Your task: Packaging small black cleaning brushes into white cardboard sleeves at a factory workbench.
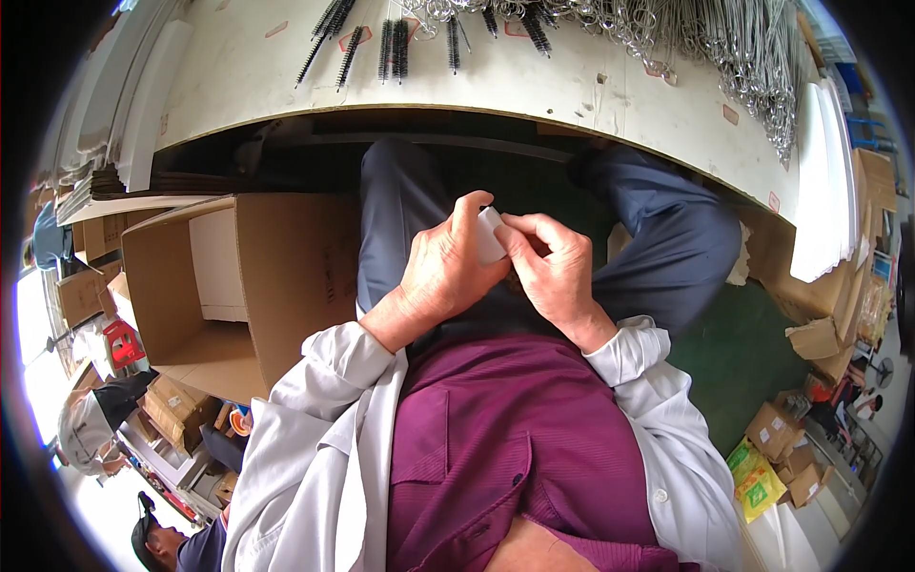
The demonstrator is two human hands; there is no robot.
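Observation:
My left hand [440, 274] and my right hand [553, 272] meet over my lap, just below the edge of a white workbench [591, 91]. Both pinch a small white piece [489, 235], flat and pale like a folded card or wrapper, held between thumbs and fingertips. The fingers of my right hand curl over something dark beneath the piece; what it is cannot be made out. White coat sleeves cover both forearms.
An open cardboard box [257, 286] stands at my left knee. Black bottle brushes [393, 46] and a heap of bare wire loops [734, 48] lie on the workbench. Smaller boxes and yellow packets [758, 481] sit on the green floor at right. Other people are at lower left.

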